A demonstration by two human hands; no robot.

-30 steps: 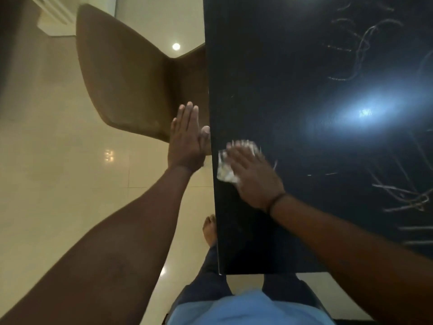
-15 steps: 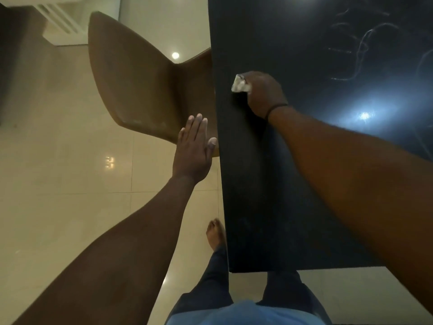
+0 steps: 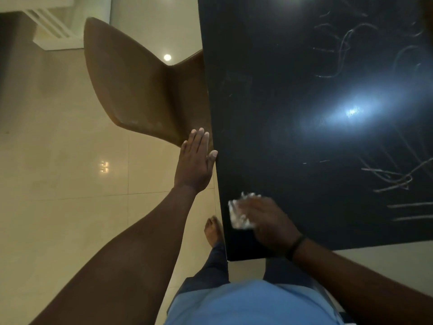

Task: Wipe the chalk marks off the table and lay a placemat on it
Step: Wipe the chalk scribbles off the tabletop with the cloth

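Observation:
A black table (image 3: pixel 269 118) fills the right side of the head view. White chalk marks (image 3: pixel 389 177) run across its right part, with more chalk scribbles (image 3: pixel 344 45) farther up. My right hand (image 3: pixel 269 221) presses a crumpled white cloth (image 3: pixel 239 213) flat on the table near its front left corner; the hand is blurred. My left hand (image 3: pixel 195 161) is flat with fingers straight, its thumb touching the table's left edge. No placemat is in view.
A brown chair (image 3: pixel 140 85) stands against the table's left side, just beyond my left hand. My bare foot (image 3: pixel 213 231) rests on the glossy beige tiled floor (image 3: pixel 70 184) beside the table's corner. A white unit (image 3: pixel 49 26) sits at the far left.
My right hand swept the cloth up along the table's left side, then back down to the front left corner. My left hand stayed at the table's edge.

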